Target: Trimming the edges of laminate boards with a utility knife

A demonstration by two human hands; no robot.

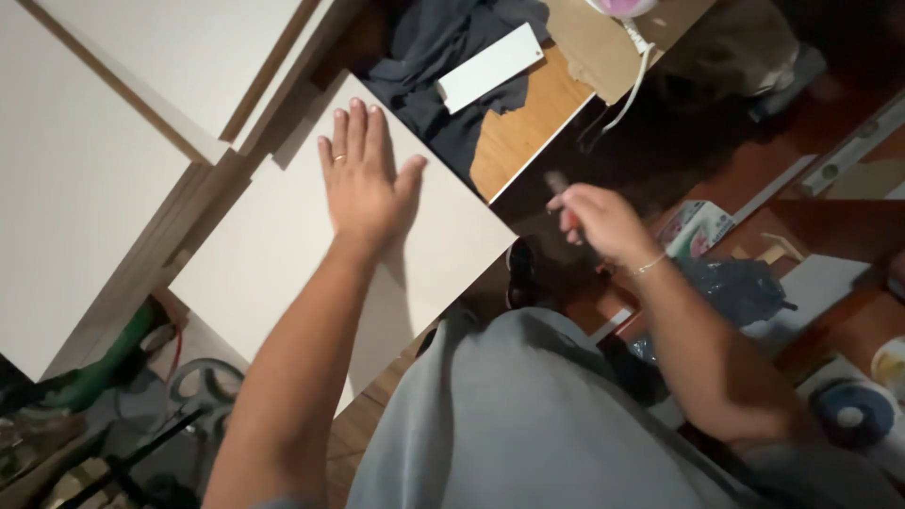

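- The right hand [603, 223] is clenched around a thin, blurred tool [558, 187] with a reddish handle; its dark tip sticks up past the fingers, and what kind of tool it is cannot be told. A thin bracelet [649, 266] sits at that wrist.
- This hand hangs over the dark floor, just off the right corner of the white board [283, 254], apart from it.
- The left hand [363, 179] lies flat on the white board, its grip released, fingers spread and pointing away from the person, a ring [339, 157] on one finger.
- The white board lies tilted like a diamond in front of the person's grey shirt [528, 424].
- Larger white panels [85, 170] lie beside it to the left, with brown edges showing.
- Beyond the board a dark cloth [443, 47] carries a small white strip [490, 66], next to a wooden board [528, 132].
- A white cable [633, 85] trails over the floor at the top.
- A small printed box [698, 228] lies near the right wrist.
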